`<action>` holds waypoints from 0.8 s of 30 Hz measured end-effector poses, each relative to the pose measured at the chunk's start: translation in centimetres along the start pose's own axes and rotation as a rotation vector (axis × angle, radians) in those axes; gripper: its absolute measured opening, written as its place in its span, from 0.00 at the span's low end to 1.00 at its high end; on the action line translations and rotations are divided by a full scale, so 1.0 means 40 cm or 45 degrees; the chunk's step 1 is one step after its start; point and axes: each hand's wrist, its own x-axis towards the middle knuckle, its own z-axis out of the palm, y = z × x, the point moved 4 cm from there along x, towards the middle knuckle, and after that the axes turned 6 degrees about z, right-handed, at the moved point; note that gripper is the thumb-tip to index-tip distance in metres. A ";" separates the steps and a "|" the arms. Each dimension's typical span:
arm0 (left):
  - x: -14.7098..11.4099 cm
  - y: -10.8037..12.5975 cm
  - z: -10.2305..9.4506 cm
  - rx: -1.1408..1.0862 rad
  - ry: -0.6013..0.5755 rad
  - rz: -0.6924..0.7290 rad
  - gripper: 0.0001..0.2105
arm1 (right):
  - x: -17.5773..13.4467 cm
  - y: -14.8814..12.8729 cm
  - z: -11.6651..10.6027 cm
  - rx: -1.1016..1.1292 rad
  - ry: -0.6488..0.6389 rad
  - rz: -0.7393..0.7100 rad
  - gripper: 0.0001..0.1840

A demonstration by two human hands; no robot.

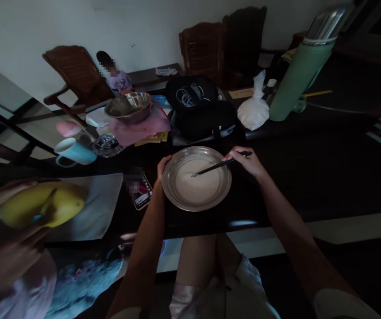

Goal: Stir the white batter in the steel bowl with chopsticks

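Observation:
A wide metal bowl [197, 206] sits on the dark table in front of me, with a smooth, pale, creamy liquid [205, 188] in it. My left hand [163, 167] grips the bowl's left rim, thumb on the edge and the other fingers hidden behind the side. In my right hand [246, 160] is a pair of dark chopsticks [213, 166], held closed over the bowl's right edge. Their tips dip into the liquid near its middle.
A phone [142, 192] lies left of the bowl. Further left, another person's hands [21, 252] are at a blurred yellow oval thing [67, 206]. Behind stand a mug [75, 152], another metal bowl [128, 116], black bags [203, 115], a tied white bag [254, 110] and a green thermos [301, 75].

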 end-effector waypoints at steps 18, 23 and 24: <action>-0.005 0.002 0.002 0.012 0.044 -0.011 0.10 | -0.006 -0.004 0.001 -0.035 -0.059 0.028 0.22; -0.006 0.000 0.003 -0.003 0.044 -0.008 0.11 | -0.003 -0.005 -0.001 -0.046 -0.025 0.019 0.22; -0.006 0.000 0.004 0.000 0.040 0.001 0.11 | -0.003 -0.004 -0.006 -0.029 0.013 0.022 0.22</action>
